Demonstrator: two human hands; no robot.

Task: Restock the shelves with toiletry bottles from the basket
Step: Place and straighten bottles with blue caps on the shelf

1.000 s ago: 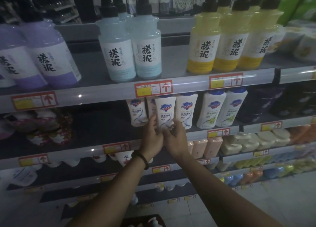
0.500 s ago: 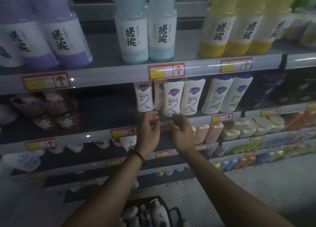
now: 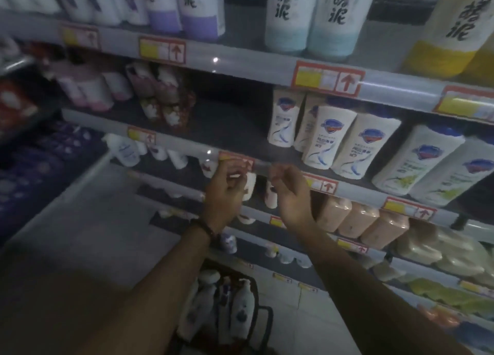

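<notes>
My left hand (image 3: 223,194) and my right hand (image 3: 291,194) hover side by side in front of the second shelf's front rail (image 3: 267,165), fingers loosely curled, holding nothing. Up and to the right of them, white bottles with a blue shield logo (image 3: 327,138) stand on that shelf. Below my forearms a dark basket (image 3: 256,325) on the floor holds several white pump bottles (image 3: 240,304).
The top shelf carries tall purple (image 3: 197,7), pale blue (image 3: 310,15) and yellow (image 3: 451,26) bottles. Peach bottles (image 3: 358,221) fill the shelf below my hands. Pink and floral packs (image 3: 165,98) sit left on the second shelf, with bare dark shelf between them and the white bottles.
Both hands have drawn back and down from the white shield-logo bottle, letting it go. The view has tilted down and left, bringing the basket into sight.
</notes>
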